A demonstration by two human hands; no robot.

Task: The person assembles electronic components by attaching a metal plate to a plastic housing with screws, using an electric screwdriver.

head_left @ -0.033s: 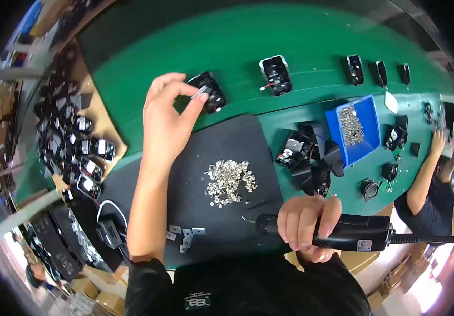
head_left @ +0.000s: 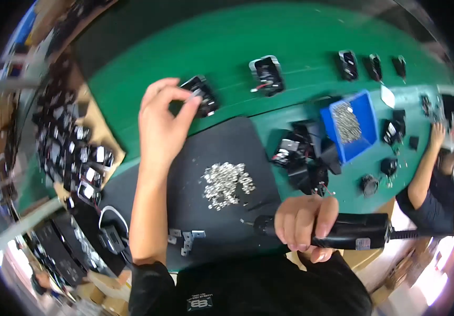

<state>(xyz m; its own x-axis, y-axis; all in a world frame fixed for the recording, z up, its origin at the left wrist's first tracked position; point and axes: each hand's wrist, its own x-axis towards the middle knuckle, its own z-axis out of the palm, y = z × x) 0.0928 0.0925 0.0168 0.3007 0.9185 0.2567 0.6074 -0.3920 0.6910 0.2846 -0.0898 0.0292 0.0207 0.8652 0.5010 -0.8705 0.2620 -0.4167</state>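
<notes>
My left hand [head_left: 159, 122] pinches a small flat grey metal piece [head_left: 196, 98] between thumb and forefinger. It is over a black plastic housing [head_left: 206, 106] on the green surface; blur hides whether the piece touches it. My right hand [head_left: 306, 224] is wrapped round a black corded electric screwdriver [head_left: 361, 230], held level with its bit pointing left. Whether a screw sits on the bit's pale tip, I cannot tell. Between my hands, a pile of small silvery metal parts [head_left: 226, 184] lies on the black mat [head_left: 237, 139]. Several flat metal plates [head_left: 187, 243] rest near my left forearm.
Further right along the green surface stand more black housings [head_left: 268, 76]. A blue tray [head_left: 370, 118] of screws sits beside stacked black parts [head_left: 298, 152]. Many black units [head_left: 85, 152] crowd a board at left. A co-worker's arm [head_left: 424, 168] reaches in at far right.
The whole view has shifted slightly, so the housings and tray appear a little further left. My left hand stays at the housing with the metal piece; my right hand keeps the screwdriver.
</notes>
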